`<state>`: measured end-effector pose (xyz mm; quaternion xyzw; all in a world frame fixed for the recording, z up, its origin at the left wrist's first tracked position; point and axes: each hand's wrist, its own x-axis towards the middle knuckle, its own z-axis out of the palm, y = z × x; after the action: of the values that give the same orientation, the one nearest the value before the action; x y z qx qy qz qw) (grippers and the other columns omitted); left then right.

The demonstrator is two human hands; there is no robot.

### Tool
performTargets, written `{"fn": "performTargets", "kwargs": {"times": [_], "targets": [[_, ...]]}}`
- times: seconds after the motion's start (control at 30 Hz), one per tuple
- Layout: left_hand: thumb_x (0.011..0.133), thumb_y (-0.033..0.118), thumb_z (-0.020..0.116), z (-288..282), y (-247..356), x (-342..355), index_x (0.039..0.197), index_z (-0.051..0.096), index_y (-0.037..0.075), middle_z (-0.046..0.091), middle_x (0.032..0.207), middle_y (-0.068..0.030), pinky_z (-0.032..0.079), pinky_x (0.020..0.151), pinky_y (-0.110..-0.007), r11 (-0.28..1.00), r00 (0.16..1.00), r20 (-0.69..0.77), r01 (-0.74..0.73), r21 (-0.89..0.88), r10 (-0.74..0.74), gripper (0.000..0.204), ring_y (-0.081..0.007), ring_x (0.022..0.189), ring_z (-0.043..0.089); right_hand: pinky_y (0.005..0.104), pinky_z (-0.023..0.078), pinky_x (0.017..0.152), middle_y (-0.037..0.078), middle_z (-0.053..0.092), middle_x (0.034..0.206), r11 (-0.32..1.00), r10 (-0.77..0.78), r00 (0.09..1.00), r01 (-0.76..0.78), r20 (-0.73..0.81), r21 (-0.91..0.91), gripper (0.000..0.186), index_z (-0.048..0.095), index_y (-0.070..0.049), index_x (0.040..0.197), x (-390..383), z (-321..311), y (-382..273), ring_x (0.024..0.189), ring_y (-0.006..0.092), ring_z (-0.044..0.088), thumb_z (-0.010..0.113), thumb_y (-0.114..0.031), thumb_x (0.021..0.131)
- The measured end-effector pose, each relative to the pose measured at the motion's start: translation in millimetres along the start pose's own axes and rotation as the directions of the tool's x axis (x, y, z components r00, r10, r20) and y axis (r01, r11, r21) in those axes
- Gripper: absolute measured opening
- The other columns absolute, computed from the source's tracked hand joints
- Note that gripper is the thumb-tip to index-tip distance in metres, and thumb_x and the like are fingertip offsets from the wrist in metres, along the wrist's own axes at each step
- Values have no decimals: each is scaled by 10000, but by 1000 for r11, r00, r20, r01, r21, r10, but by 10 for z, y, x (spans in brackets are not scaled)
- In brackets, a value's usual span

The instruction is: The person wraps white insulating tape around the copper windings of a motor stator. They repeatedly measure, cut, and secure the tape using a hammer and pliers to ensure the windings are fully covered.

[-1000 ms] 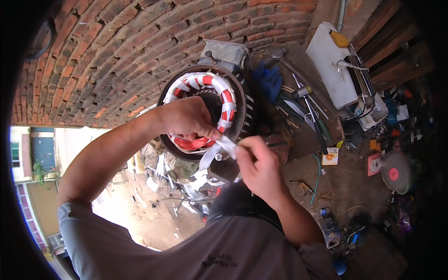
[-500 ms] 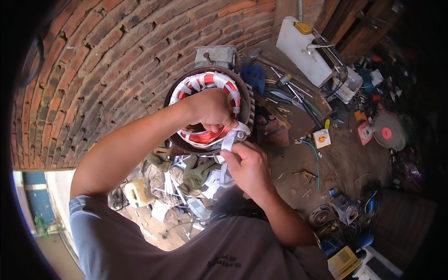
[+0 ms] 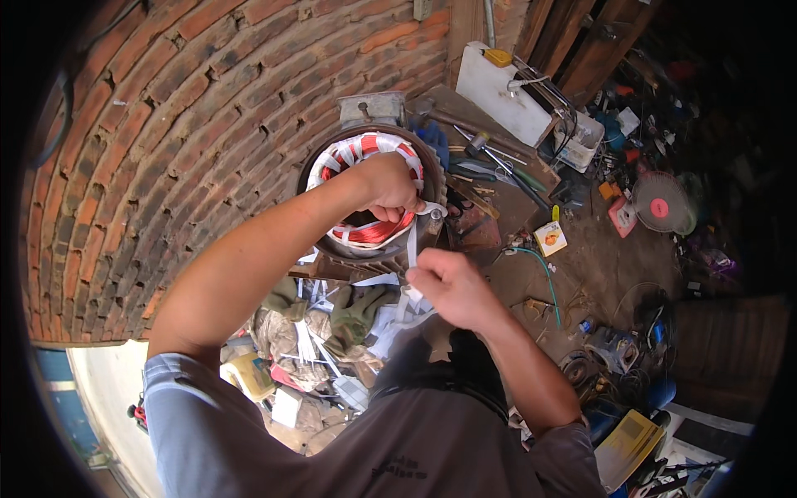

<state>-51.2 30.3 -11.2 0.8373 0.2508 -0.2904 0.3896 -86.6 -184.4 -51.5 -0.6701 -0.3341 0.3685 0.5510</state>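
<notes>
A round motor stator [image 3: 310,166] with red wire windings [image 3: 369,235] stands near the brick wall. White tape wraps much of the coil ring. My left hand [image 3: 388,184] reaches over the stator's opening, its fingers closed at the right side of the windings where the tape comes off. A strip of white cloth tape [image 3: 412,246] runs taut from there toward me. My right hand [image 3: 452,286] grips its lower length just outside the housing, and more tape hangs below. What lies under my left palm is hidden.
A hammer [image 3: 478,143] and other tools lie right of the stator. Beyond them are a small box [image 3: 550,238], a green cord [image 3: 548,270] and a fan [image 3: 662,202]. Gloves [image 3: 359,319], paper strips and a yellow jug [image 3: 249,375] lie below. The brick wall [image 3: 207,149] bounds the left.
My right hand has moved away from the stator, toward me, drawing out a longer straight stretch of tape. My left hand stays closed at the windings. The whole view has shifted slightly.
</notes>
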Motion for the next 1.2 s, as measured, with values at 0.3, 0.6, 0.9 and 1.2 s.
{"fn": "performTargets", "kwargs": {"times": [0.3, 0.6, 0.9, 1.2], "targets": [[841, 240, 864, -2, -79, 6, 897, 740, -37, 678, 720, -103, 570, 532, -337, 999, 1000, -26, -10, -33, 9, 310, -201, 603, 677, 479, 437, 894, 126, 673, 1006, 793, -568, 822, 558, 37, -245, 197, 587, -18, 798, -560, 122, -450, 953, 319, 632, 652, -125, 950], [916, 301, 775, 49, 81, -1, 823, 734, -25, 718, 694, -117, 571, 563, -338, 970, 991, -126, 81, 228, -53, 341, -201, 609, 709, 361, 378, 924, 2, 412, 642, 282, -235, 943, 298, -235, 912, 321, 448, -79, 836, -208, 628, -51, 618, 135, 386, 447, -284, 1083], [819, 173, 647, 223, 142, -82, 858, 753, -60, 728, 941, -250, 575, 833, -435, 825, 947, -304, 87, 558, 105, 259, -381, 950, 715, 380, 378, 987, 32, 500, 723, 582, -137, 965, 260, -222, 770, 328, 495, -49, 752, -532, 814, -200, 717, 154, 462, 457, -207, 1037], [831, 201, 660, 233, 48, -57, 774, 723, -81, 721, 790, -251, 565, 723, -474, 784, 942, -246, -27, 620, 228, 294, -387, 768, 729, 262, 376, 807, 9, 512, 872, 639, -183, 978, 197, -102, 744, 238, 544, -22, 845, -644, 909, -210, 793, 93, 419, 494, -150, 1040]]}}
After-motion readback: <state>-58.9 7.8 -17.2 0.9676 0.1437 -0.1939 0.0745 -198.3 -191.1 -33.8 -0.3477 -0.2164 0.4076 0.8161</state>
